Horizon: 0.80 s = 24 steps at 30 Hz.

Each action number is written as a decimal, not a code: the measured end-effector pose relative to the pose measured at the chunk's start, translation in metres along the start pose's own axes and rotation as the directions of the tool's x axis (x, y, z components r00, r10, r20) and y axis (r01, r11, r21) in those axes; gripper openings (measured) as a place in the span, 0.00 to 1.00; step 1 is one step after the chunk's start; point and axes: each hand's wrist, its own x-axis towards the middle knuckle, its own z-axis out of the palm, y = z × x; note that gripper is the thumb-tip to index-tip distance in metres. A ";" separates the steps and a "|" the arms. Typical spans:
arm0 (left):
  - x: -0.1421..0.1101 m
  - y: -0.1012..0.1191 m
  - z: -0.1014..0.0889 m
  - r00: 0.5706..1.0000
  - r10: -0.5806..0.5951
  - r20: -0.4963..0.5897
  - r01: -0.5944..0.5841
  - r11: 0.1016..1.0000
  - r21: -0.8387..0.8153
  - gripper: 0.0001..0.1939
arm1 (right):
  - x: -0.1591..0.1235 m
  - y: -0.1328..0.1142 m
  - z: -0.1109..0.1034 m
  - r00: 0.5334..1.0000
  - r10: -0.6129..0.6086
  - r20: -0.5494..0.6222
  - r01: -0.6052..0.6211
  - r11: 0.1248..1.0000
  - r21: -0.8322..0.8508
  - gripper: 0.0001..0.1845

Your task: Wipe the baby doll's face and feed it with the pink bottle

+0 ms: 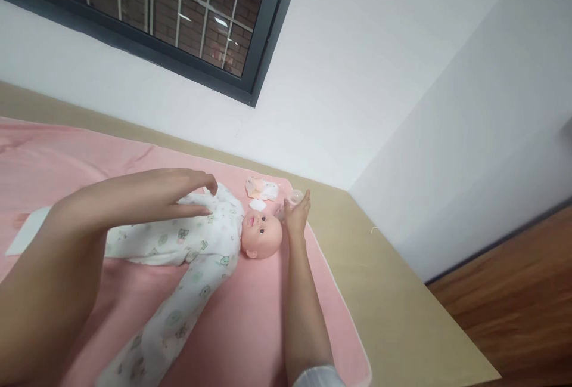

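Note:
A baby doll point(261, 235) lies on its back in a white, patterned long-sleeved outfit, its head toward the right. My left hand point(190, 193) hovers at the doll's chest, thumb and fingers apart, with nothing visible between them. Beyond the doll's head, my right hand point(297, 218) reaches to a clear rounded container point(295, 197), whose kind I cannot make out. Its thumb and fingers are spread on either side of the container; whether they touch it is unclear. A small printed soft packet point(263, 188) and a white folded piece point(257, 204) lie near the doll's head.
A pink sheet point(254, 315) covers much of the wooden tabletop point(379, 279). White wall and a dark-framed barred window point(261, 35) rise behind it. A white flat piece point(27, 232) lies at the left, partly behind my left arm. Brown wood point(527, 291) stands at the right.

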 end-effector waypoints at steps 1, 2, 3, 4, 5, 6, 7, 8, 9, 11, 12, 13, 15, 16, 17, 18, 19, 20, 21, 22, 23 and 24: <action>-0.002 -0.003 -0.002 0.998 0.009 0.058 -0.011 0.999 0.038 0.21 | -0.001 -0.003 -0.005 1.000 -0.018 -0.016 0.018 1.000 -0.016 0.42; -0.005 -0.008 -0.004 0.995 0.002 0.095 -0.009 0.997 0.072 0.22 | -0.003 -0.006 -0.011 0.999 -0.037 -0.026 0.036 0.999 -0.033 0.41; -0.007 -0.013 -0.006 0.995 -0.018 0.103 0.008 0.995 0.096 0.23 | -0.004 -0.009 -0.019 0.998 -0.059 -0.036 0.057 0.997 -0.048 0.40; -0.010 -0.019 -0.007 0.993 -0.041 0.114 0.028 0.993 0.113 0.25 | -0.006 -0.012 -0.027 0.995 -0.085 -0.047 0.082 0.995 -0.064 0.39; -0.013 -0.026 -0.008 0.989 -0.068 0.131 0.051 0.991 0.127 0.27 | -0.009 -0.016 -0.036 0.992 -0.113 -0.058 0.108 0.991 -0.083 0.37; -0.016 -0.033 -0.008 0.985 -0.092 0.146 0.072 0.988 0.139 0.29 | -0.012 -0.019 -0.045 0.987 -0.141 -0.071 0.133 0.985 -0.106 0.36; -0.019 -0.041 -0.008 0.982 -0.112 0.154 0.089 0.985 0.149 0.31 | -0.016 -0.023 -0.053 0.981 -0.175 -0.087 0.163 0.978 -0.128 0.34; -0.023 -0.050 -0.007 0.980 -0.124 0.156 0.099 0.983 0.156 0.32 | -0.021 -0.026 -0.060 0.972 -0.210 -0.105 0.194 0.970 -0.143 0.33; -0.027 -0.058 -0.005 0.979 -0.126 0.158 0.101 0.982 0.158 0.33 | -0.028 -0.030 -0.067 0.962 -0.243 -0.121 0.225 0.964 -0.142 0.31; -0.034 -0.075 0.001 0.975 -0.118 0.186 0.091 0.985 0.150 0.36 | -0.047 -0.037 -0.075 0.956 -0.261 -0.131 0.255 0.965 -0.067 0.27; -0.038 -0.083 0.004 0.970 -0.116 0.215 0.086 0.986 0.143 0.40 | -0.059 -0.040 -0.078 0.966 -0.230 -0.122 0.233 0.973 0.010 0.25; -0.042 -0.091 0.008 0.962 -0.120 0.247 0.087 0.986 0.139 0.44 | -0.073 -0.044 -0.080 0.981 -0.167 -0.100 0.177 0.978 0.107 0.24; -0.049 -0.102 0.014 0.949 -0.133 0.286 0.092 0.984 0.151 0.49 | -0.104 -0.050 -0.081 0.998 0.059 -0.001 -0.056 0.956 0.287 0.22; -0.052 -0.107 0.018 0.946 -0.142 0.292 0.096 0.981 0.167 0.50 | -0.119 -0.052 -0.080 0.981 0.179 0.077 -0.195 0.912 0.362 0.20; -0.055 -0.110 0.021 0.943 -0.153 0.295 0.101 0.978 0.185 0.50 | -0.134 -0.055 -0.078 0.940 0.285 0.186 -0.338 0.845 0.414 0.18; -0.057 -0.113 0.025 0.940 -0.172 0.296 0.114 0.972 0.206 0.50 | -0.147 -0.058 -0.076 0.878 0.367 0.308 -0.475 0.745 0.468 0.16; -0.059 -0.116 0.029 0.935 -0.198 0.294 0.133 0.965 0.227 0.52 | -0.159 -0.060 -0.072 0.805 0.419 0.421 -0.592 0.620 0.515 0.15; -0.061 -0.119 0.034 0.932 -0.224 0.286 0.156 0.958 0.242 0.54 | -0.168 -0.063 -0.069 0.734 0.440 0.518 -0.679 0.492 0.544 0.16; -0.062 -0.122 0.039 0.931 -0.245 0.272 0.179 0.953 0.246 0.55 | -0.176 -0.065 -0.065 0.669 0.449 0.592 -0.743 0.374 0.555 0.16; -0.063 -0.125 0.044 0.935 -0.256 0.246 0.200 0.952 0.232 0.56 | -0.181 -0.067 -0.061 0.613 0.456 0.645 -0.786 0.276 0.553 0.17; -0.064 -0.129 0.049 0.944 -0.268 0.193 0.234 0.955 0.183 0.56 | -0.185 -0.067 -0.057 0.568 0.463 0.680 -0.816 0.205 0.541 0.18; -0.064 -0.132 0.053 0.953 -0.272 0.131 0.258 0.959 0.119 0.55 | -0.186 -0.067 -0.052 0.534 0.469 0.704 -0.834 0.156 0.529 0.17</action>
